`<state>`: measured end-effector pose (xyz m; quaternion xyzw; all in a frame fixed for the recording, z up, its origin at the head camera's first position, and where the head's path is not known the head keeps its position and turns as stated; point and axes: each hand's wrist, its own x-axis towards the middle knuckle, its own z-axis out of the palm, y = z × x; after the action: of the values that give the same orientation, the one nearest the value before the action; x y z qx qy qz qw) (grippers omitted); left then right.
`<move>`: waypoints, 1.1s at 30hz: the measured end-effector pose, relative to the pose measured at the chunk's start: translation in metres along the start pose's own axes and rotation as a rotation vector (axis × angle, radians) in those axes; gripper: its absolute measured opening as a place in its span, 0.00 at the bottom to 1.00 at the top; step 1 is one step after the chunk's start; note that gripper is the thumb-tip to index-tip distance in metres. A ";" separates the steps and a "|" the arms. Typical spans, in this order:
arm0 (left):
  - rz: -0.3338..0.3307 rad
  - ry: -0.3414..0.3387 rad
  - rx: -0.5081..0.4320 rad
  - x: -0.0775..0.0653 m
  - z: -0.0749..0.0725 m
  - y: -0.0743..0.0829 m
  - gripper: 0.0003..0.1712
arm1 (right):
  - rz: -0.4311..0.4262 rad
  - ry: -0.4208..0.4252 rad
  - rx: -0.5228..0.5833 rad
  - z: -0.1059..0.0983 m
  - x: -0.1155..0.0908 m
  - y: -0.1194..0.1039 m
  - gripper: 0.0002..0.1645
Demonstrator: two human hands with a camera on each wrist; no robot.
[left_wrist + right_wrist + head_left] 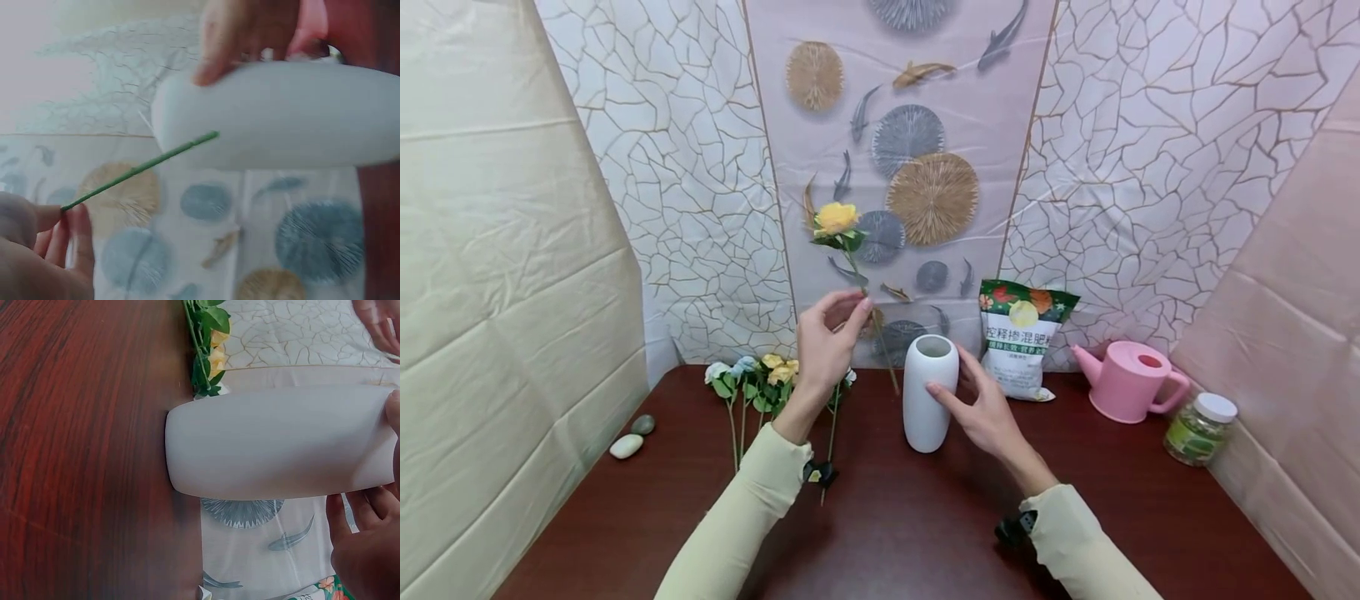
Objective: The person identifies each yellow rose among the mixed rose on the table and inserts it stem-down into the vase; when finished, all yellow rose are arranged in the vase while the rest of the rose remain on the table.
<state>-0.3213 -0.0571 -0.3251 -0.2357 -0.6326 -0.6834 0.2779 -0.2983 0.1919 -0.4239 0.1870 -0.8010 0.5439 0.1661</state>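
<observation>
My left hand (829, 333) pinches the green stem of a yellow rose (837, 218) between thumb and fingertips, raised above the table. The bloom points up, and the stem's lower end hangs just left of a white vase (925, 408). In the left wrist view the bare stem (140, 169) slants across in front of the vase (281, 115). The vase stands upright on the table, its round mouth facing up. My right hand (981, 400) holds the vase's upper right side, thumb on the front and fingers behind. The right wrist view shows the vase (281, 444) base resting on the wood.
Several artificial flowers (760, 383) lie on the table at left, partly behind my left arm. Two stones (627, 446) are at the left edge. A fertilizer bag (1018, 342), a pink watering can (1127, 383) and a white-lidded jar (1201, 429) stand at right. A patterned cloth hangs behind.
</observation>
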 end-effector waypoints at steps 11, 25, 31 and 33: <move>0.219 0.204 -0.227 0.011 0.030 0.027 0.12 | 0.002 0.004 -0.001 0.002 0.000 0.001 0.46; 0.055 -0.072 0.177 -0.011 0.048 -0.027 0.12 | -0.026 0.009 -0.005 0.002 0.001 0.002 0.47; 0.039 -0.147 0.239 -0.020 0.051 -0.036 0.10 | -0.008 -0.002 -0.008 0.000 0.000 -0.002 0.47; 0.028 -0.154 0.250 -0.022 0.051 -0.037 0.10 | -0.008 -0.003 -0.006 0.000 0.000 -0.002 0.47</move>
<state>-0.3318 -0.0027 -0.3621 -0.2598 -0.7288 -0.5754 0.2651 -0.2976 0.1909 -0.4227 0.1907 -0.8021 0.5405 0.1676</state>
